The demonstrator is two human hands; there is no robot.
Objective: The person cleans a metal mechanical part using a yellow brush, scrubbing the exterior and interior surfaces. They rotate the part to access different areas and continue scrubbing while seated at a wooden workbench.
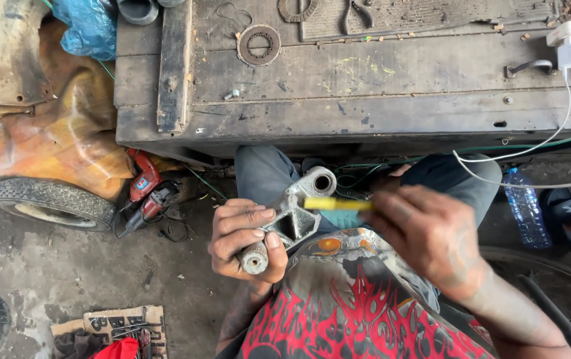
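My left hand (242,238) grips a grey cast-metal bracket (293,214) by its lower cylindrical end, holding it over my lap. The bracket has a round bored eye at its upper end near my knee. My right hand (425,233) holds a yellow-handled tool (337,203), blurred with motion, its tip lying across the bracket just below the eye. I sit with grey trousers and a black shirt with a red flame pattern.
A worn wooden workbench (365,100) stands ahead, with a toothed metal ring (259,45), pliers (358,12) and a white charger with cable (570,53). A red power drill (144,193) and small tyre (53,203) lie on the concrete floor at left. A plastic water bottle (526,207) stands at right.
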